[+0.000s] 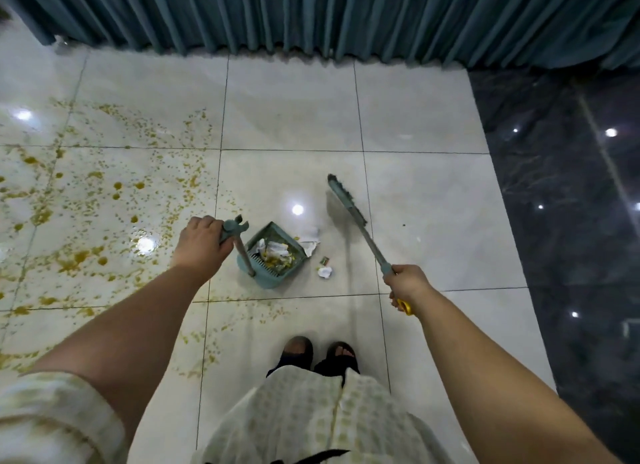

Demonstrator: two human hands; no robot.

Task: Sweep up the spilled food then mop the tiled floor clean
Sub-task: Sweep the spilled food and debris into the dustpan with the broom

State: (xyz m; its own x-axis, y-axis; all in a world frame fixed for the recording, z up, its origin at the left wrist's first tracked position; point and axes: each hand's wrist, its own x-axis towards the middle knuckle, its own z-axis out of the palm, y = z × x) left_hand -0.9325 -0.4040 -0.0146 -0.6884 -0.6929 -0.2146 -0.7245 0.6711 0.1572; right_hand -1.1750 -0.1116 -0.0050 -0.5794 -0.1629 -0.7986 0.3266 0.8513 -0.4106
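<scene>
While we are standing on the tiled floor [291, 110] with our two sandalled feet [317, 354] side by side, our left hand [202, 245] is closing fully around the top of the dustpan handle [239, 247], fingers wrapped tight with no gap showing. The handle is leaning down to the teal dustpan [273, 255], which is sitting on the pale tile just ahead of our feet, its mouth facing away from us toward the curtain. Inside it, crumpled white paper and yellow food bits [277, 252] are lying in a heap.

Our right hand [407, 287] is gripping the broom [356, 221] near the upper end of its stick, fist shut around it, with a yellow end piece [405, 306] poking out below the palm. The broom head is hanging just above the floor, to the right of the dustpan and apart from it.

Just beside the dustpan's right edge, a torn white wrapper [310, 243], a small green scrap [323, 261] and a white paper ball [325, 272] are lying loose on the tile.

The spilled food [86, 200] is spreading as yellow-brown specks and blobs over the tiles toward the floor's left edge, reaching nearly to our left forearm. A teal curtain [311, 13] is hanging along the far edge, and a dark marble strip [571, 204] is running along the right edge.
</scene>
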